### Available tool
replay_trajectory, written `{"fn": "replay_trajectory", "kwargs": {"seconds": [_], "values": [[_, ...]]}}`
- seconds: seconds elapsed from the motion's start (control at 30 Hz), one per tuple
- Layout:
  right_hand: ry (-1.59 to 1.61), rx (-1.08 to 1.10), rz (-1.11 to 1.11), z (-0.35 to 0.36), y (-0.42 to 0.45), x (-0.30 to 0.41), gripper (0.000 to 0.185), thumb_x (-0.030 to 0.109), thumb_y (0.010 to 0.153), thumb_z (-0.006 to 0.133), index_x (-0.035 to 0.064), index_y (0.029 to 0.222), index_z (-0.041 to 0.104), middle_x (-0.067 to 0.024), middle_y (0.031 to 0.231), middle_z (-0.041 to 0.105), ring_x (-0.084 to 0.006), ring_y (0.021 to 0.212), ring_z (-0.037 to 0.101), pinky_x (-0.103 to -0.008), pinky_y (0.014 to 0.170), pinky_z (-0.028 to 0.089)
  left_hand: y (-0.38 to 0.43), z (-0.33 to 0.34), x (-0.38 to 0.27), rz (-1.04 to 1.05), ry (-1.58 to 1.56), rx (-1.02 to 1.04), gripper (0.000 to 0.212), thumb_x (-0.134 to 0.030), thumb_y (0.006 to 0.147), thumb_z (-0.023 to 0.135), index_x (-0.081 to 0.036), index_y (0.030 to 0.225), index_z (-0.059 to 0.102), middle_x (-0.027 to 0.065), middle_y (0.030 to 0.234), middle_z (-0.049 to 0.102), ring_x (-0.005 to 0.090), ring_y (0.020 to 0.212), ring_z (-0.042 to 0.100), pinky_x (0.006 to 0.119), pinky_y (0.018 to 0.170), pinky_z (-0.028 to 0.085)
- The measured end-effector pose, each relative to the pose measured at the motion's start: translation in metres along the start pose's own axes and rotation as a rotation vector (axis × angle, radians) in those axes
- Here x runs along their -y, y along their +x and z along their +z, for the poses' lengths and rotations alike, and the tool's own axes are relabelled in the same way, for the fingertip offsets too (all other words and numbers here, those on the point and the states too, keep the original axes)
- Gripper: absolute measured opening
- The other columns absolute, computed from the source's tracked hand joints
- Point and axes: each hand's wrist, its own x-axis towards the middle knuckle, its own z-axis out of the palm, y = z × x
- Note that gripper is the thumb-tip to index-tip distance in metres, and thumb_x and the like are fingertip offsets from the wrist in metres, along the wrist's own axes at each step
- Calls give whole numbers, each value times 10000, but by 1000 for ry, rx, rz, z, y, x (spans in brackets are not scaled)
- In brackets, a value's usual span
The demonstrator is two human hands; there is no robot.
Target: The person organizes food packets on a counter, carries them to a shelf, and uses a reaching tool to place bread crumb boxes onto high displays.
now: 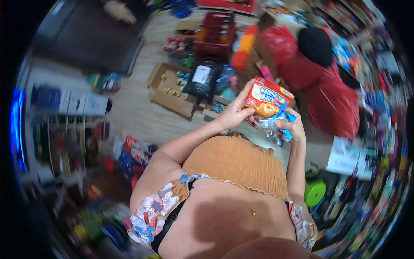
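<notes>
Before my body, my left hand grips the left side of a red and yellow packet of Crispy Fry breading mix, thumb on its front. My right hand is closed on a crumpled blue and clear plastic wrapper at the packet's lower right. Clear plastic hangs below, between the hands. Whether my right fingers also touch the packet is hidden by the wrapper.
Ahead stand an open cardboard box, a black plastic-wrapped parcel and a dark red crate. Large red plastic bags lie to the right, with a black round item on top. Blurred goods fill shelves at the right edge.
</notes>
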Motion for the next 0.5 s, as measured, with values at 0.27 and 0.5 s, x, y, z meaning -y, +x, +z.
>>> {"fn": "replay_trajectory", "kwargs": {"seconds": [0.27,0.5], "values": [[-157,407,-99,100,54,25,198,-83,596,662,33,728,573,4,689,565,-73,598,516,-213,544,409,-82,-40,-27,164,419,-493,759,22,778,593,-123,1382,156,61,985,579,111,796,553,261,641,486],[-256,812,-181,264,104,20,168,-75,574,676,22,678,586,-22,707,569,-105,656,535,-227,599,420,-187,-140,-37,191,1348,-899,313,-181,772,658,-38,1045,604,72,975,608,142,799,580,242,684,457]]}}
